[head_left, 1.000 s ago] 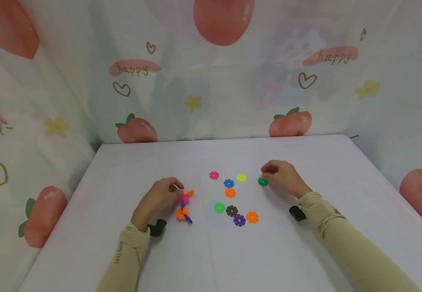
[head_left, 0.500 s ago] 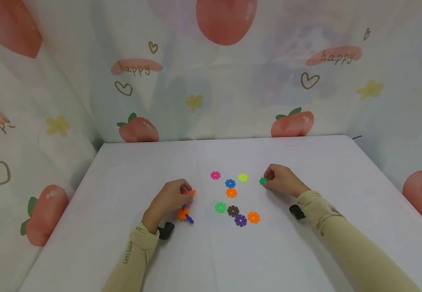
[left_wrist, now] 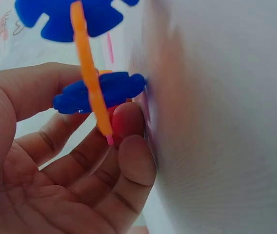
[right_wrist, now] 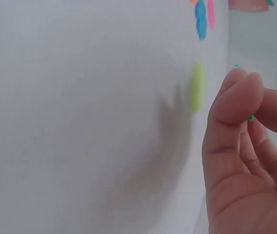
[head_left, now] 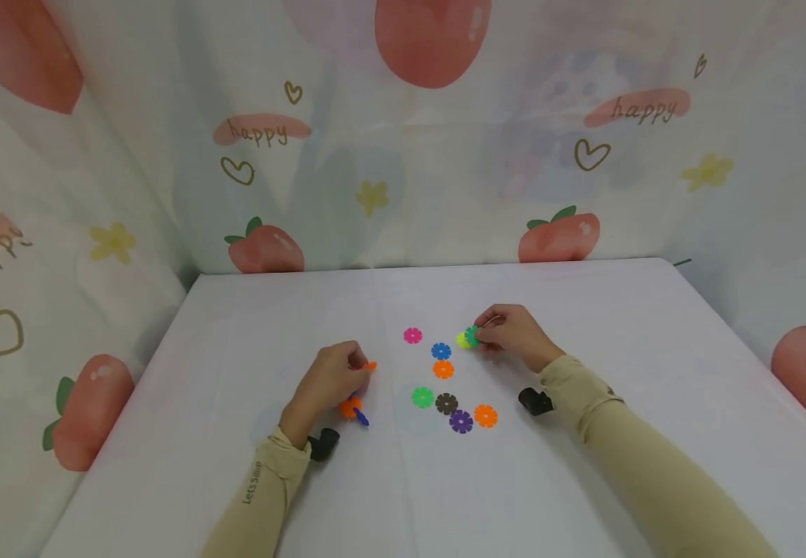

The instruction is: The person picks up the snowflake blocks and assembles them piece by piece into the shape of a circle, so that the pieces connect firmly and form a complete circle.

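Note:
My left hand point(head_left: 332, 378) grips a joined chain of notched plastic snowflake discs, low over the table. In the left wrist view an orange disc point(left_wrist: 90, 73) stands edge-on, slotted through a blue disc point(left_wrist: 119, 90), with another blue one above it and a bit of pink by the fingertips. An orange end point(head_left: 371, 366) pokes out past the fingers in the head view. My right hand point(head_left: 514, 339) pinches a green snowflake disc point(head_left: 471, 335) between thumb and fingertips. It overlaps the yellow disc point(head_left: 463, 341) in the head view; the fingers mostly hide the green one in the right wrist view.
Loose discs lie between the hands: pink point(head_left: 413, 335), blue point(head_left: 441, 351), orange point(head_left: 443, 370), light green point(head_left: 422, 397), dark brown point(head_left: 446, 404), purple point(head_left: 461, 421) and another orange point(head_left: 486, 416). A printed curtain point(head_left: 438, 178) hangs behind the white table point(head_left: 584, 294).
My right hand has picked the green disc off the table and carried it left, over by the yellow one. My left hand has shifted slightly right and closed on the chain.

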The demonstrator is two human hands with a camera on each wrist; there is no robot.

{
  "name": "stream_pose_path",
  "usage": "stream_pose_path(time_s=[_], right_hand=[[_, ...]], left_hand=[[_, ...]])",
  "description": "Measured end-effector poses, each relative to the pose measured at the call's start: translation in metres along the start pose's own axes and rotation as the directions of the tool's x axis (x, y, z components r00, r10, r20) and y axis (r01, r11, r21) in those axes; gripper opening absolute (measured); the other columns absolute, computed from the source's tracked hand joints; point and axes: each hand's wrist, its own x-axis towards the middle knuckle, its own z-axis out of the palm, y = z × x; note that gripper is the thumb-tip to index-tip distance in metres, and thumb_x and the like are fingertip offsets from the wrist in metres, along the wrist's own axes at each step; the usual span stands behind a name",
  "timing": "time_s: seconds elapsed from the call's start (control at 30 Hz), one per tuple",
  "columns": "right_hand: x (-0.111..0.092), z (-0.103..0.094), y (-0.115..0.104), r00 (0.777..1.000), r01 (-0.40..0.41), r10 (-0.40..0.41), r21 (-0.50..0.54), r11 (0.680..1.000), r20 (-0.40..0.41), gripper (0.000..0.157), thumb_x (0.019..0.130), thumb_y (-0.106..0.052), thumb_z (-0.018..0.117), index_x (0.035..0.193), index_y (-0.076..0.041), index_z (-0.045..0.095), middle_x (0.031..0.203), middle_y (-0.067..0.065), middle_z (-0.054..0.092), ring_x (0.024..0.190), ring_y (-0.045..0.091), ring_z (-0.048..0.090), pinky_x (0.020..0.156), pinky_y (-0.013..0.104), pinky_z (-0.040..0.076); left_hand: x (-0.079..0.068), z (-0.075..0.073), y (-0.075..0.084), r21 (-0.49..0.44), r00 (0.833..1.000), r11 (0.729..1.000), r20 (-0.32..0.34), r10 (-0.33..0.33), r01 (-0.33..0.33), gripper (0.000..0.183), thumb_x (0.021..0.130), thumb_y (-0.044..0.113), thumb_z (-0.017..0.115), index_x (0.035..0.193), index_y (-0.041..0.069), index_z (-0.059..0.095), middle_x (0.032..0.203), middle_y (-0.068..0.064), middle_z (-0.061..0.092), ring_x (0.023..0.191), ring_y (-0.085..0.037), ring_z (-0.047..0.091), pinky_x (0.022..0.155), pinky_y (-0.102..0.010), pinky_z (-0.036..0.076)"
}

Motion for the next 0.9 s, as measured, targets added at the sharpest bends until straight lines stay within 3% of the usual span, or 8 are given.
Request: stream_pose_path(time_s=[0.37,0.9], right_hand=[[0.012,0.043,-0.011,0.997,0.024,-0.036,0.165,0.986,0.068,0.019,0.102,-0.001,0.065,0.114,0.014,0.062,0.089,0.016,0.071,0.073,0.018,0.067,0.071,0.026,0.06],[0.009,0.099,-0.03,0.983,0.036,-0.079,0.247,0.968,0.164,0.009,0.096,0.005,0.07,0.102,0.01,0.066,0.082,0.014,0.074,0.064,0.017,0.067,0.066,0.028,0.058]], left_hand=[[0.001,0.001,-0.002,-0.017,0.998,0.998,-0.015,0.065,-0.065,0.007,0.093,0.003,0.069,0.092,0.009,0.065,0.088,-0.002,0.065,0.076,-0.021,0.059,0.064,-0.033,0.051],[0.003,0.002,0.0,0.008,0.995,0.995,0.002,0.102,-0.102,0.006,0.096,0.006,0.069,0.091,0.009,0.066,0.083,0.001,0.066,0.075,-0.019,0.06,0.063,-0.032,0.052]])
